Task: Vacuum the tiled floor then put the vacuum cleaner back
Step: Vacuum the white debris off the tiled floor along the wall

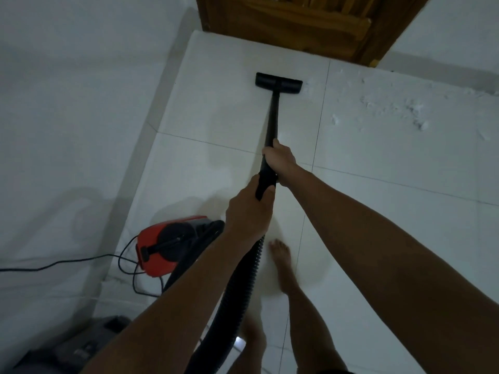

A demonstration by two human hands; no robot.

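Since both our left hand (pixel 249 211) and right hand (pixel 278 160) wrap the stiff wand (pixel 271 125) mid-frame, it steers light.

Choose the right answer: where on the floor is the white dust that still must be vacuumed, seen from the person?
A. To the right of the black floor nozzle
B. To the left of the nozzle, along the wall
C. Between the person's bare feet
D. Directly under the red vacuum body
A: the white dust lies on the tiles to the right of the floor nozzle, near the wooden door.
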